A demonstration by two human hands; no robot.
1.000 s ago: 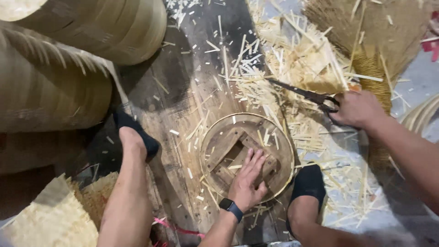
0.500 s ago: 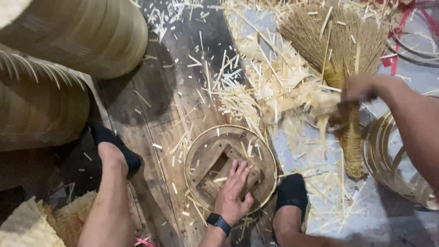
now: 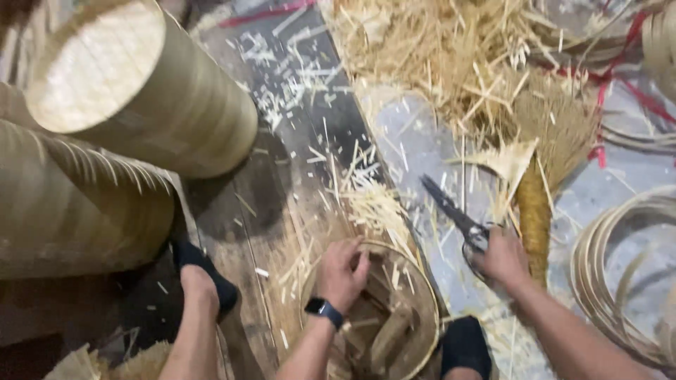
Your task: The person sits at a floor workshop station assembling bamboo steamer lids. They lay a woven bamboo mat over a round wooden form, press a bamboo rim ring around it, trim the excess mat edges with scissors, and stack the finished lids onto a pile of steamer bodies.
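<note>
Two hands in view, both ours. Our left hand (image 3: 343, 271), smartwatch (image 3: 324, 310) on the wrist, rests palm down with fingers curled on the upper rim of a round bamboo hoop frame (image 3: 422, 309) that sits on the floor between our feet; it presses on the rim, but we cannot tell if it truly grips it. Inside the hoop we see wooden blocks (image 3: 389, 334) and a few loose slivers. Our right hand (image 3: 501, 257) is closed around the handles of a pair of dark scissors (image 3: 454, 214), blades together and pointing up-left over the grey floor patch (image 3: 415, 148). Just right of that hand stands a straw broom (image 3: 539, 190), its bound handle running down beside our wrist. We see bamboo shavings (image 3: 373, 204) scattered over the dark wooden floorboards (image 3: 239, 211) above the hoop, and a thick heap of cut strips (image 3: 436, 49) at the top. Two large woven bamboo cylinders (image 3: 141, 91) lie on their sides at left, one above the other. Coiled bamboo rings (image 3: 612, 274) sit at the right edge, well apart from the hoop. Both feet wear black socks, left foot (image 3: 208, 278) near the lower cylinder, right foot (image 3: 465, 345) touching the hoop's lower right rim.
</note>
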